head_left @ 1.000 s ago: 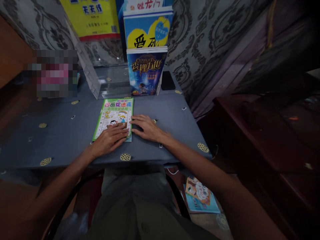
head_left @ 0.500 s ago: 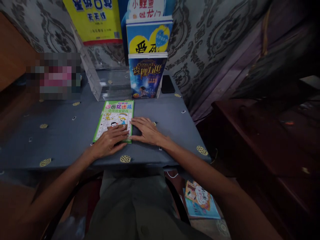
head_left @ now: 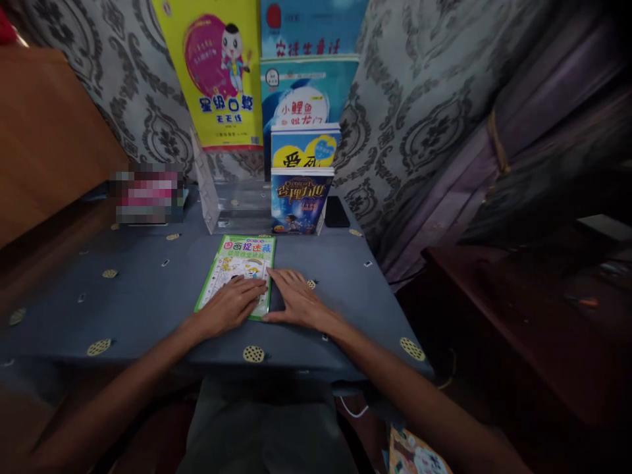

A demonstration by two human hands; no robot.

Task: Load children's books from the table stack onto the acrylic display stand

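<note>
A green-edged picture book (head_left: 244,253) lies face up on the cloth-covered table (head_left: 148,296), close to its front edge. Across the lower half of its cover rests my left hand (head_left: 234,305), flat, with the fingers stretched out and hiding part of the drawing. My right hand (head_left: 296,299) is at the book's right edge, thumb and fingers apart, fingertips touching the border. Just behind the book stands a clear stepped rack (head_left: 212,197) holding several books, with a dark blue book (head_left: 299,204) lowest on its right side.
A yellow workbook (head_left: 222,79) stands in the rack's upper left. Beside the rack lies a black phone (head_left: 337,212). A pixelated pink item (head_left: 148,193) sits at the back left. To the right is a dark red table (head_left: 494,316); an orange book (head_left: 415,454) lies low beside my seat.
The camera has tilted up, so everything sits lower in view and more of the rack's upper books shows. Both hands stay at the book in nearly the same pose.
</note>
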